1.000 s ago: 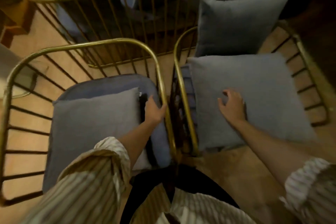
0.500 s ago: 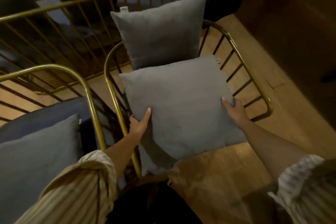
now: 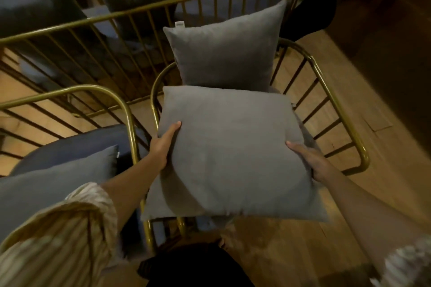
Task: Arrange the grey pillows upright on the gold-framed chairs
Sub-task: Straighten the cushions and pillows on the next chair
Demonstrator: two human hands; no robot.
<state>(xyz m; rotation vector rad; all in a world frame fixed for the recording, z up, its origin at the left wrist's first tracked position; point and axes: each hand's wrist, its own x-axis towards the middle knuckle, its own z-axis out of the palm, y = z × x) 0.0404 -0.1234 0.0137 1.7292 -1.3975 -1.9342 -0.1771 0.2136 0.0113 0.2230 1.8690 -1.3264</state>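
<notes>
At far left, a grey pillow [image 3: 53, 184] lies on the seat of the left chair [image 3: 126, 109]. Your left hand [image 3: 163, 144] presses flat against the left edge of the front pillow [image 3: 231, 154], grip spread open along the fabric. That pillow sits over the right chair [image 3: 335, 105], tilted toward you. Behind it, the back pillow [image 3: 226, 53] stands upright. Your right hand [image 3: 310, 161] clasps the front pillow's right edge.
</notes>
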